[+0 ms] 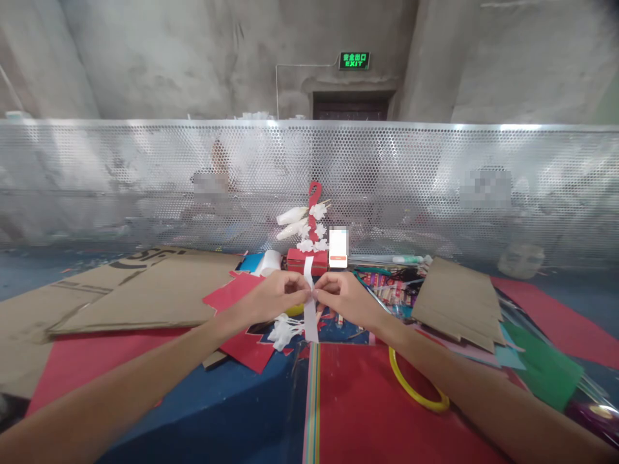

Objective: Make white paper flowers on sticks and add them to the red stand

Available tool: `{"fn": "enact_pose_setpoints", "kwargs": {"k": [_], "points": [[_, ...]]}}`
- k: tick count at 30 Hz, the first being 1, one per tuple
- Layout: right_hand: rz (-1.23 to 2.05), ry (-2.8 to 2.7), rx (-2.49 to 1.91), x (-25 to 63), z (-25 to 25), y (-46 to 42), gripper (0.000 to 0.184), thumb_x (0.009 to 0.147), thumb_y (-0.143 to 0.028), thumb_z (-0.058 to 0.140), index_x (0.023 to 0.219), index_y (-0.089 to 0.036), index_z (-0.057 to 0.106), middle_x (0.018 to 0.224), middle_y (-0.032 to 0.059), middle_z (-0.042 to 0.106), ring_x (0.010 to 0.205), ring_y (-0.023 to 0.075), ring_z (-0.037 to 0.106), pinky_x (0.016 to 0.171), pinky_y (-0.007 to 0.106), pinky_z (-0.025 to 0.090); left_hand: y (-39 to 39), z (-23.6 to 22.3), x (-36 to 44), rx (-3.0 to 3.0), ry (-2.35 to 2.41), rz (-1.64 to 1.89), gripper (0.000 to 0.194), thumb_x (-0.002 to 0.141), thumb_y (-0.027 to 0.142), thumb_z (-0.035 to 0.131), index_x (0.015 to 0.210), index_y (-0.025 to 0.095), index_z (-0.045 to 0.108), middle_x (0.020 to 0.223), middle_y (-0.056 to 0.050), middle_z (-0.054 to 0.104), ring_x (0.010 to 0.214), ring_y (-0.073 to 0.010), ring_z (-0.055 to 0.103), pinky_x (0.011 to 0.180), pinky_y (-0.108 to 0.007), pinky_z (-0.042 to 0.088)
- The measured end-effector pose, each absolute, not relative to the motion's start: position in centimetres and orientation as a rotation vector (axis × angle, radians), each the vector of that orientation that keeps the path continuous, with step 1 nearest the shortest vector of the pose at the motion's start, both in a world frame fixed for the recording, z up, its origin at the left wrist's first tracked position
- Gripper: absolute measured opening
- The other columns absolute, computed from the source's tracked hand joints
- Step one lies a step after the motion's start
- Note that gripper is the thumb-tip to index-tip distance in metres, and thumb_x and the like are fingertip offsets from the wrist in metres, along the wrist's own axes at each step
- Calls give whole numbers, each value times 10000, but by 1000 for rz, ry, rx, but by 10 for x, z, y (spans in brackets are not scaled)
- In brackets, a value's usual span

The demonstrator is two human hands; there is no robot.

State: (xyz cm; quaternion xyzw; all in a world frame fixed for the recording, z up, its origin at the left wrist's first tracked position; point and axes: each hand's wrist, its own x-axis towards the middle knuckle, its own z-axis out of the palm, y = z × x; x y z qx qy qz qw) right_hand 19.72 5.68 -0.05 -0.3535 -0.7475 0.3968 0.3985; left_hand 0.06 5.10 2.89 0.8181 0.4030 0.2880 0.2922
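A strip of white paper (311, 327) runs upright between my hands at the middle of the table. My left hand (276, 294) pinches it from the left with thumb and fingers. From the right, my right hand (344, 298) pinches the same strip, and the fingertips of both hands nearly meet. Just below my left hand lies a bunch of small white paper flowers (284, 331). Behind the hands, a red box (296, 259) carries a curled red stem (314, 203) with white flowers and buds (293, 217).
A phone (338, 250) stands lit beside the red box. Cardboard sheets (145, 290) lie left, with more cardboard pieces (457, 303) right. In front are a stack of red paper (367, 406) and a yellow ring (418, 394). A perforated metal panel (145, 187) closes off the back.
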Motion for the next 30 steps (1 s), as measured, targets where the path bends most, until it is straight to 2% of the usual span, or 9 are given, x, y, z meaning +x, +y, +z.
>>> {"fn": "enact_pose_setpoints", "kwargs": {"k": [6,14,22,30], "points": [[1004,-1880,-902,199,1,56,117,829,-274,603,813,-163,637,657,33,690,548,139,649,448,192,469,50,30,1,2133,1040,745,228,842,343,562,791,138,647,643,23,505,546,-78,381,518,-214,291],[998,-1907,-898,200,0,57,150,850,-302,589,831,-164,642,650,33,695,569,153,667,434,181,442,54,28,1,2103,1048,759,267,807,397,604,767,139,657,682,-3,580,579,-92,448,537,-219,328],[1016,-1914,-913,199,2,55,179,870,-327,572,866,-168,654,661,35,704,556,149,672,445,183,447,50,31,3,2132,1126,756,280,811,403,590,731,137,630,606,24,500,516,-75,359,493,-212,275],[984,-1909,-948,199,3,53,141,849,-276,579,833,-161,660,641,23,699,482,118,632,408,165,422,53,28,2,2142,1107,754,248,808,371,578,746,140,644,624,22,507,537,-80,370,502,-214,275]]}}
